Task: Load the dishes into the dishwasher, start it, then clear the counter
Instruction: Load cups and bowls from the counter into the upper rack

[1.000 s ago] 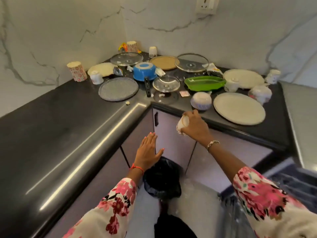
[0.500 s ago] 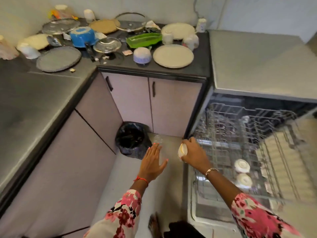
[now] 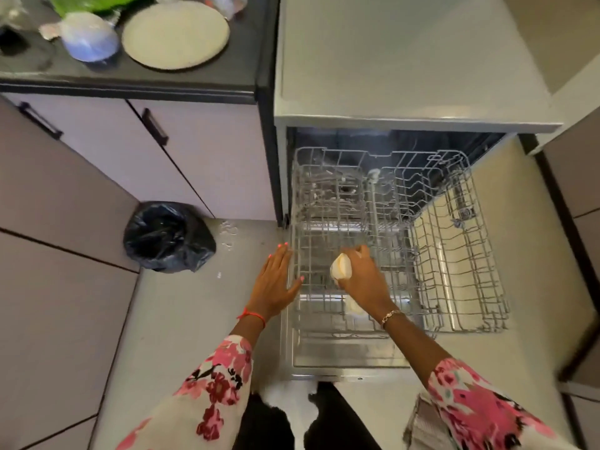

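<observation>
My right hand [image 3: 365,279] grips a small white cup [image 3: 341,267] and holds it above the left part of the pulled-out wire rack [image 3: 454,254] of the open dishwasher [image 3: 406,60]. Under my right wrist another white cup [image 3: 354,306] sits in the rack. My left hand [image 3: 276,282] hovers open with straight fingers at the rack's left edge and holds nothing. On the dark counter [image 3: 130,79] at the upper left lie a large pale plate [image 3: 175,35], an upturned bluish bowl [image 3: 89,37] and part of a green dish [image 3: 87,3].
A bin lined with a black bag [image 3: 167,237] stands on the floor in the corner, left of the dishwasher. Pale cabinet doors [image 3: 201,164] with dark handles run under the counter. The dishwasher's lowered door [image 3: 350,362] lies just in front of my feet.
My view has swung from the counter down to the dishwasher. My right hand has carried the cup from the counter edge to above the rack, and my left hand followed to the rack's left edge.
</observation>
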Tool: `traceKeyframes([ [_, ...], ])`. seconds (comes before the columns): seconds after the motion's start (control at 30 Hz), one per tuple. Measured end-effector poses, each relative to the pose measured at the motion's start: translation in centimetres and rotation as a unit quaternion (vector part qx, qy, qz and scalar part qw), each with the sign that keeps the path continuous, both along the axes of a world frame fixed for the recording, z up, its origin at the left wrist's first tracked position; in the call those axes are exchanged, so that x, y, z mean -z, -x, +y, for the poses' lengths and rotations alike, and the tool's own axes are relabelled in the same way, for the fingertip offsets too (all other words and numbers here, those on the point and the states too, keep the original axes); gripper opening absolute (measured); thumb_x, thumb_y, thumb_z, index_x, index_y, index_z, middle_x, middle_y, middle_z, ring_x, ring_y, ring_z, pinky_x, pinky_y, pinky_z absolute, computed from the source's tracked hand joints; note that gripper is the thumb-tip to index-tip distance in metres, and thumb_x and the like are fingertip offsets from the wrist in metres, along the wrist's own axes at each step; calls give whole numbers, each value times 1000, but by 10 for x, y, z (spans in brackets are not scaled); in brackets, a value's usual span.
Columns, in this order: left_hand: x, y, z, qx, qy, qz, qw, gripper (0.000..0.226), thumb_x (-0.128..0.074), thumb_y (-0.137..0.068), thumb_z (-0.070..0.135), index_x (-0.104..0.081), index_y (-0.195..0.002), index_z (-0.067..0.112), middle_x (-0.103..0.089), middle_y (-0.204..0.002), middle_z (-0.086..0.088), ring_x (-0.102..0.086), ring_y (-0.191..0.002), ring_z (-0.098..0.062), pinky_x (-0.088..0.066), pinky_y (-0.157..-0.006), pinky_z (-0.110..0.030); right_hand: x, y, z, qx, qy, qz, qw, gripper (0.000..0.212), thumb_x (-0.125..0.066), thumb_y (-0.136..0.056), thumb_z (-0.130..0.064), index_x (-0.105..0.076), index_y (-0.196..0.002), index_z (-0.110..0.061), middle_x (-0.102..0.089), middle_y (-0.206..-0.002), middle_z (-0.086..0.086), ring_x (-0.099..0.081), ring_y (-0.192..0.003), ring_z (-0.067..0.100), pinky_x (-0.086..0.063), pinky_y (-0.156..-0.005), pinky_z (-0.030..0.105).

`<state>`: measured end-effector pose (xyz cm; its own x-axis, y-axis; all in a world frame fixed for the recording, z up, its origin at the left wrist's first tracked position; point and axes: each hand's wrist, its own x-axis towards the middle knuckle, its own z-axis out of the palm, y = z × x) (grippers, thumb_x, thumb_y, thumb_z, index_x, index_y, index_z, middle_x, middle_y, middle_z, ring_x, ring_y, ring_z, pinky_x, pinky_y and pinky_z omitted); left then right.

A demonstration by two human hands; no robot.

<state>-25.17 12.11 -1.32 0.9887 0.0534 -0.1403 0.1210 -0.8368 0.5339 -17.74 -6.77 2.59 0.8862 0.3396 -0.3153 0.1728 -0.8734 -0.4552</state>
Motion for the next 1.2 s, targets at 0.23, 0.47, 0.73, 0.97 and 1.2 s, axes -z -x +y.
traceKeyframes([
  [0.23,36,-54,-22,4,-26,18,999,76,-25,-90,53,-28,-142,-2,-23,-151,-19,-18,-141,-31,-18,-115,-40,45,-70,-37,28,-11,11,1000,58,-71,-77,-13,-46,-129,-15,-31,-140,11,-46,-118,34,-51,-87,44],
  [0.47,65,-73,-20,7,-42,1,999,61,-33,-92,31,-24,-144,0,-22,-152,-16,-16,-142,-26,-15,-115,-34,87,-102,-36,-9,24,26,999,62,-69,-79,-20,-41,-135,-18,-28,-142,10,-46,-118,33,-51,-87,43],
  [0.73,77,-71,-24,-11,-51,-24,998,55,-31,-93,21,-21,-144,0,-22,-153,-13,-8,-143,-18,-21,-113,-35,121,-114,-24,-61,69,61,994,61,-65,-82,-16,-37,-137,-18,-24,-143,10,-41,-120,34,-53,-83,41],
  [0.97,82,-73,-25,-21,-46,-24,998,54,-28,-94,21,-23,-143,-1,-25,-152,-15,-10,-142,-18,-26,-111,-38,141,-120,-16,-77,98,76,989,63,-63,-80,-7,-37,-137,-19,-24,-142,11,-36,-125,36,-53,-85,45],
  [1.2,81,-72,-25,-18,-51,-29,998,54,-30,-93,19,-24,-142,-2,-27,-150,-17,-12,-142,-21,-32,-109,-41,147,-118,-18,-86,126,62,986,62,-61,-81,-6,-35,-137,-18,-23,-144,12,-35,-127,36,-53,-84,42],
])
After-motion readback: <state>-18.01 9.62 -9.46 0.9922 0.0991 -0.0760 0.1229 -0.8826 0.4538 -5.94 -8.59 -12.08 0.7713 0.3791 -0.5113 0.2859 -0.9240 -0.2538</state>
